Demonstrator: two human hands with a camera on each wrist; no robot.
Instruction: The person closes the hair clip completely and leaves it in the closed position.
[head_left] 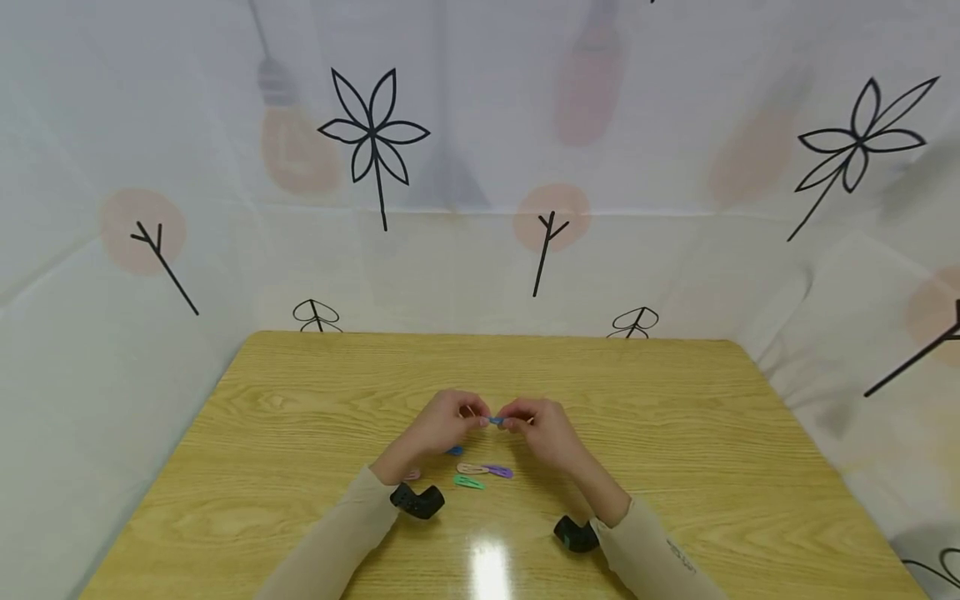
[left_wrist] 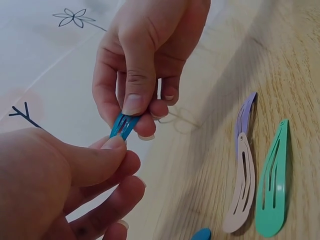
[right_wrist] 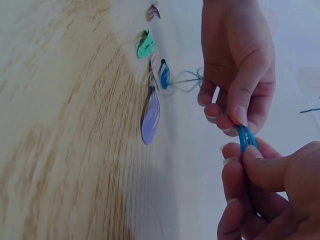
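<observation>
Between both hands, raised over the table, is a blue snap hair clip (left_wrist: 123, 126). My left hand (head_left: 443, 423) pinches one end of it with thumb and fingers. The other end is pinched by my right hand (head_left: 546, 429), its thumb lying on top of the clip. Fingertips cover both ends, so only the middle shows. On the table below lie a purple hair clip (head_left: 499, 472), a beige hair clip (head_left: 471, 469) touching it, and a green hair clip (head_left: 468, 482). A second blue hair clip (head_left: 455, 451) sits partly behind my left wrist.
A pinkish hair clip (head_left: 412, 475) lies by the left forearm, partly hidden. Black curved wrist pieces (head_left: 417, 502) sit at both sleeves. The wooden table (head_left: 660, 400) meets a white printed cloth (head_left: 465, 275) at the back and sides.
</observation>
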